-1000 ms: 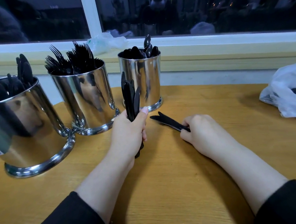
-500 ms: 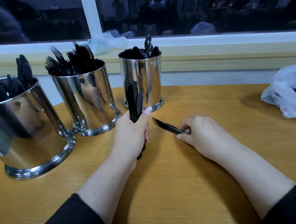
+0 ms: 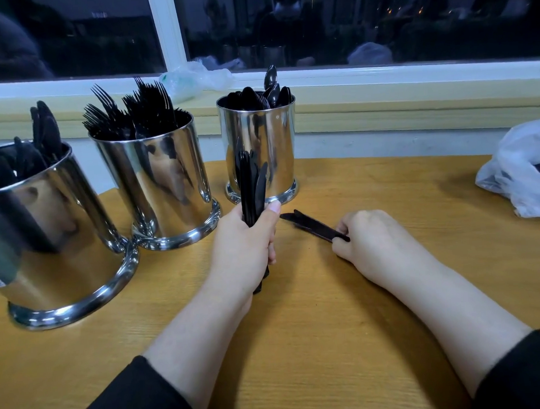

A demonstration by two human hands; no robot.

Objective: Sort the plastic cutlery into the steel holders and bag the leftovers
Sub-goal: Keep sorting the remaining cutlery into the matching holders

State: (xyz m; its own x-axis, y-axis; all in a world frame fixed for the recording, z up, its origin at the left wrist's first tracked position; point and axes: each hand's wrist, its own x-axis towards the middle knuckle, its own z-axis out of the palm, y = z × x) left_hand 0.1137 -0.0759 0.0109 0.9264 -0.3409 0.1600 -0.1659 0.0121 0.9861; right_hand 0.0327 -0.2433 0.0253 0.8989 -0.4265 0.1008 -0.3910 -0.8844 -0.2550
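Note:
My left hand (image 3: 246, 247) grips an upright bundle of black plastic knives (image 3: 252, 183) in the middle of the wooden table (image 3: 318, 343). Just to its right, my right hand (image 3: 375, 242) pinches the handle ends of two black knives (image 3: 311, 225) that lie flat on the table, blades pointing left. Three steel holders stand behind: the left one (image 3: 52, 236) holds knives, the middle one (image 3: 160, 185) holds forks, the far one (image 3: 262, 148) holds spoons.
A white plastic bag (image 3: 526, 169) with dark cutlery inside lies at the table's right edge. A crumpled clear bag (image 3: 194, 77) rests on the window sill behind the holders. Dark window glass runs along the back.
My right hand has shifted slightly on the table, and a second knife now shows in its pinch beside the first. My left hand keeps the bundle upright, barely moved.

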